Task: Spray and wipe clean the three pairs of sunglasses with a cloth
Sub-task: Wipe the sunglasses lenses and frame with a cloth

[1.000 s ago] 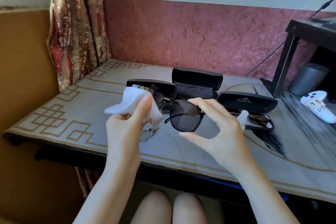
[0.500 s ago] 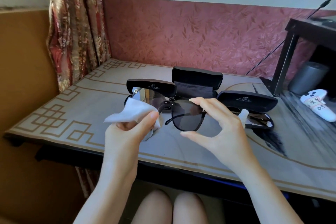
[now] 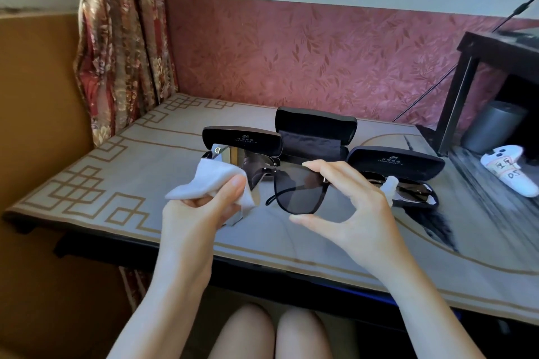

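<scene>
Three open cases [image 3: 316,125] and two sunglasses [image 3: 233,156] sit on the patterned table [image 3: 116,183], left hand [image 3: 192,221] gripping one cloth [image 3: 210,181], right hand [image 3: 358,213] pinching the third pair [image 3: 297,192].

Left hand [image 3: 195,218], right hand [image 3: 361,213] side by side, fingers [image 3: 323,169] in pinch

The left hand [image 3: 198,213] grips a white cloth [image 3: 210,181] above the table [image 3: 116,172]. The right hand [image 3: 358,213] pinches dark sunglasses [image 3: 297,192] at one lens, thumb below and fingers [image 3: 320,166] on top. The cloth overlaps the other lens. Behind stand three open black cases [image 3: 316,125]. A mirrored pair [image 3: 233,154] lies in the left one and another pair [image 3: 414,191] in the right one.
</scene>
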